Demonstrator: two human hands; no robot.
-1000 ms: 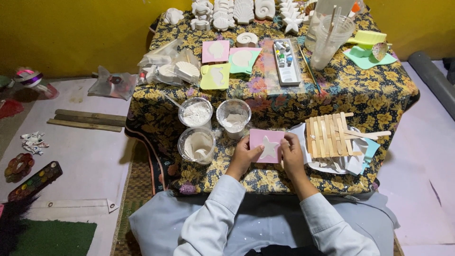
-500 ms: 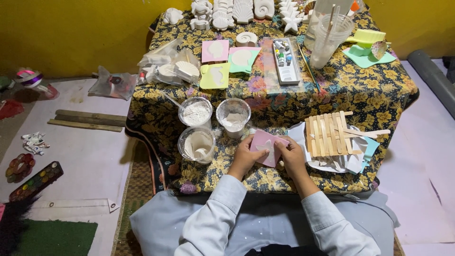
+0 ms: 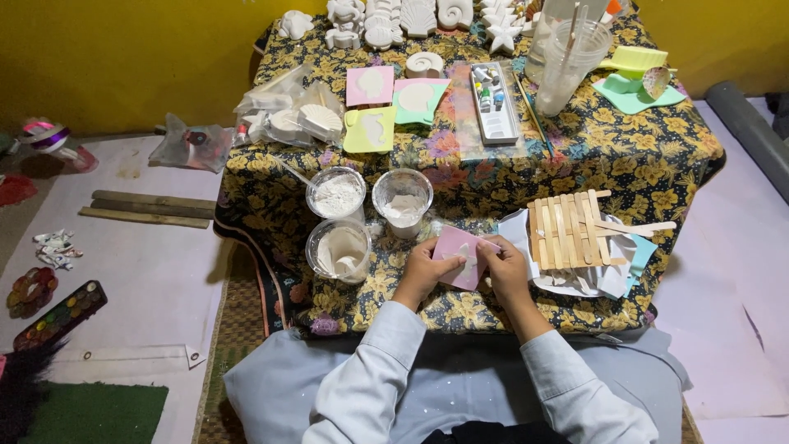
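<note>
hold: pink mould pinched between left hand and right hand, tilted, low over near table edge
step: peeling mould off white cast, judged; flex edges gently, thumbs apart
left: three plaster cups just beside, tip risk
right: stick raft close
room: tight

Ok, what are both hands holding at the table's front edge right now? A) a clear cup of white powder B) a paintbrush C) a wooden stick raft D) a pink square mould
D: the left hand and right hand grip the pink square mould between them; the cups, sticks and brushes lie untouched.
</note>
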